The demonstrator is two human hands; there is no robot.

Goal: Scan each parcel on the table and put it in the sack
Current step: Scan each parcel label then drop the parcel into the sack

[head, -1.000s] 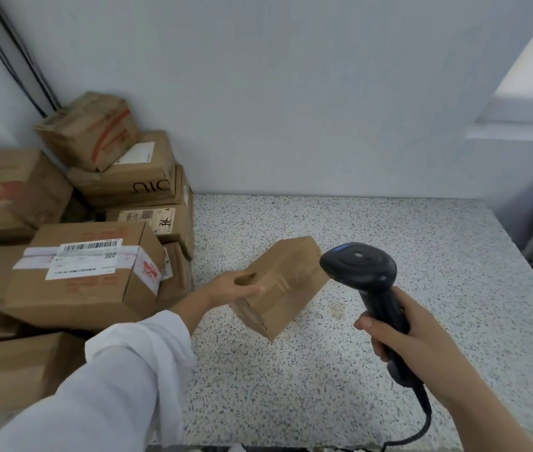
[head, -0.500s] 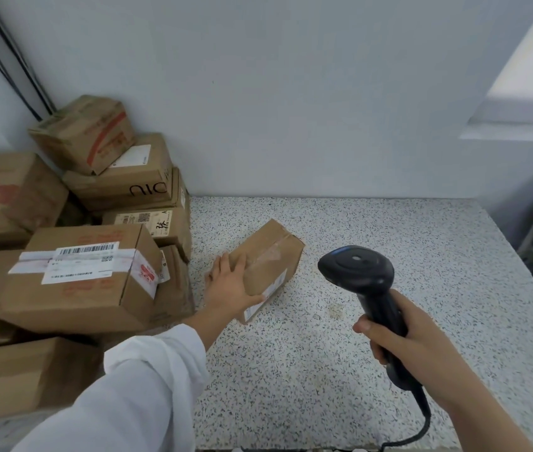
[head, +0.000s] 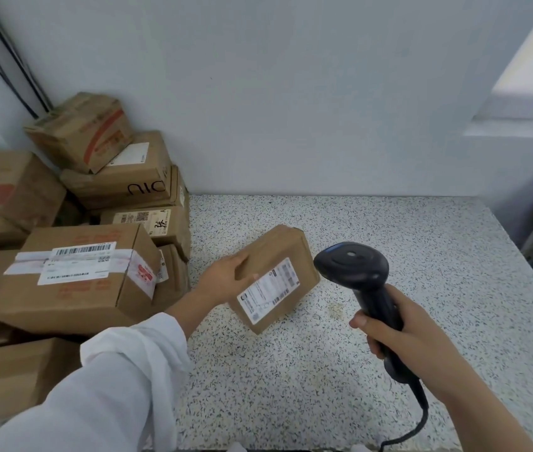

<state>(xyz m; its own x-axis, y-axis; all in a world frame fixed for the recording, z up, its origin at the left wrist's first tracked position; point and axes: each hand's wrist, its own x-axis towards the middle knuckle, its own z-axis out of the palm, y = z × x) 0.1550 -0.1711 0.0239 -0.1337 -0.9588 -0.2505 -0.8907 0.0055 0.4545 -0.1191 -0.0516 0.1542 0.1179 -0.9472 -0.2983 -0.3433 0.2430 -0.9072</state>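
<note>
A small brown cardboard parcel [head: 276,275] is tilted on the speckled table [head: 405,256], its white shipping label facing up toward me. My left hand [head: 226,278] grips the parcel's left end, thumb lying on the label side. My right hand [head: 398,331] is closed around the handle of a black corded barcode scanner [head: 354,272]. The scanner's head hangs just right of the parcel, close to the label. No sack can be seen.
Several brown cardboard parcels [head: 75,275] are piled at the left against the wall, some with white barcode labels. Black cables [head: 7,57] run down the wall's left corner. The table's right edge [head: 519,256] meets a dark gap under a window ledge.
My left hand has turned the small parcel over, so its white label now faces up, and shifted it right toward the scanner. The scanner hand has barely moved.
</note>
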